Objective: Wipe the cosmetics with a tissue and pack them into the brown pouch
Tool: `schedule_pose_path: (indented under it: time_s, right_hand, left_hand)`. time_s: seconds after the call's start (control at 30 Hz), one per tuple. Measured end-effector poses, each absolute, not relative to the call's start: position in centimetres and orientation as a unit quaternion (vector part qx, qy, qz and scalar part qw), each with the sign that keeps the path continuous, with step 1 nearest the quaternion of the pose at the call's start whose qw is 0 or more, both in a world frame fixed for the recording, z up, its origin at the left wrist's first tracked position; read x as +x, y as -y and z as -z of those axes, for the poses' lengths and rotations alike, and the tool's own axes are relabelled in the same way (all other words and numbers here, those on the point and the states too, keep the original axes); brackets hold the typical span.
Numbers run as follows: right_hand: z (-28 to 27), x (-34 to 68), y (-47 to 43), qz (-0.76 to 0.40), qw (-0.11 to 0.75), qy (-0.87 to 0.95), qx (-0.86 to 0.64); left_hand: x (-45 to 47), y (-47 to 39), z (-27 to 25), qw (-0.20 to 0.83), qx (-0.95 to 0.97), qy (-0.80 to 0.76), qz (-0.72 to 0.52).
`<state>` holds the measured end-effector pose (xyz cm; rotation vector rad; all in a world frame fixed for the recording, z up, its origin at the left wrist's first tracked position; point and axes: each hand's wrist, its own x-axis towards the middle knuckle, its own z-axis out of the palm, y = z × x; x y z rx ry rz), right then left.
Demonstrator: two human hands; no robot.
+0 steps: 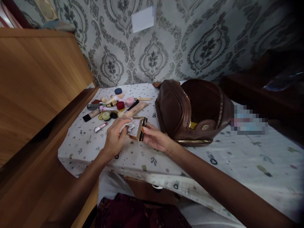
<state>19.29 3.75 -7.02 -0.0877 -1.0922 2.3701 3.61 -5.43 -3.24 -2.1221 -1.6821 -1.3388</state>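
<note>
My right hand [155,138] grips the right edge of a makeup compact [136,128], a flat square case with a glittery silver lid and gold and black sides. It is held tilted above the table's front half. Pinched in my left hand [115,136] is a white wipe [127,124], pressed against the left part of the lid. Behind my left hand lies a group of cosmetics, among them a beige tube [136,109], a red-lidded jar [120,105], a pink jar [129,101] and a lip gloss [101,127].
A brown leather bag [173,107] stands unzipped to the right of my hands, with something yellow inside. The patterned tablecloth [152,160] covers the table. A wooden cabinet [42,85] rises at the left, and a papered wall [166,41] closes the back. At right lies a blurred item [249,120].
</note>
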Motion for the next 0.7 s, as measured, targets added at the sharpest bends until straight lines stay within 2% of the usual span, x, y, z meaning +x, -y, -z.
schedule_pose_path:
  time_s: [0.17, 0.5, 0.7]
  right_hand:
    - [6.8, 19.3, -3.7, -0.879, 0.260, 0.398, -0.036]
    - [6.6, 19.1, -3.6, -0.888, 0.273, 0.365, -0.060]
    - [7.1, 19.2, -4.3, -0.892, 0.304, 0.322, -0.088]
  left_hand:
    - [3.3, 5.5, 3.8, 0.059, -0.689, 0.569, 0.445]
    - [6.4, 7.5, 2.4, 0.078, -0.767, 0.466, 0.434]
    - [4.8, 7.5, 3.8, 0.074, -0.718, 0.541, 0.432]
